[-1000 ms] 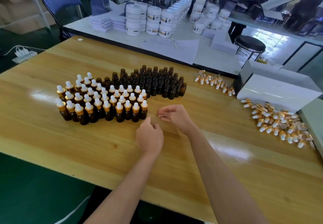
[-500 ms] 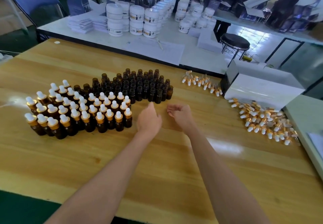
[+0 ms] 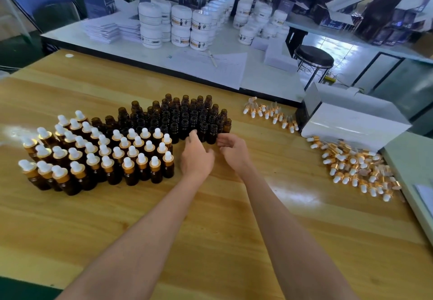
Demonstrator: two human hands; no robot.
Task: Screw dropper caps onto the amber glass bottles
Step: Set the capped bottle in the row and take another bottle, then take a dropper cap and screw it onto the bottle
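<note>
Wooden table (image 3: 210,241): left hand (image 3: 196,159), right hand (image 3: 234,152) by uncapped bottles (image 3: 187,117), fingers loosely apart; contact unclear.

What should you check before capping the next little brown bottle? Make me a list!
1. Uncapped small amber glass bottles remain: ok, a cluster stands open-necked.
2. Loose gold-collared white-bulb dropper caps are nearby: ok, a pile lies to the right on the wooden table.
3. The left hand is free: ok, it holds nothing, with its fingertips by the front open bottles.
4. The right hand has a cap: not ok, it holds nothing.
5. The finished capped bottles are screwed tight: cannot tell.
</note>
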